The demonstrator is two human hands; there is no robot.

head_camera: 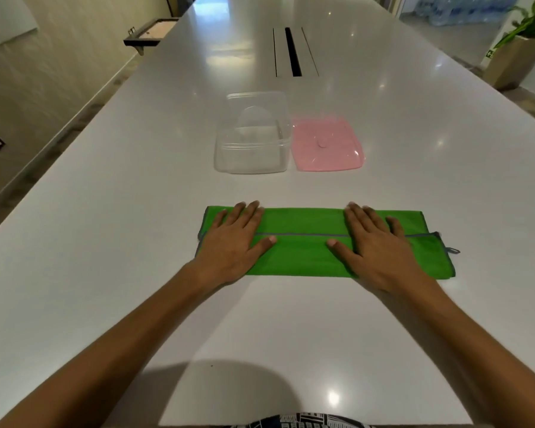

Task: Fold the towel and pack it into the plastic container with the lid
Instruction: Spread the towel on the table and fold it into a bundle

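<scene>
Risk, first entry: your left hand (233, 242) and right hand (374, 245) both lie flat on the towel (303, 251), fingers straight and spread, holding nothing. If you lift them unevenly, the upper layer will likely slide and the fold will open. The table (136, 211) looks glossy, so the whole strip may skid when you next fold it end to end.

Risk, second entry: the strip is much longer than the container (254, 149) is wide. Too few further folds and it will probably bulge over the rim and stop the lid (328, 146) from seating.

Risk, third entry: the small loop at the towel's right end sticks out and may catch or trail outside.

Item, towel: bright green, grey-edged, folded into a long narrow band with a grey hem running along its middle. It lies near you, left to right; the right end is slightly uneven.

Item, container: clear, open, farther off. Pink lid lies just right of it.
</scene>
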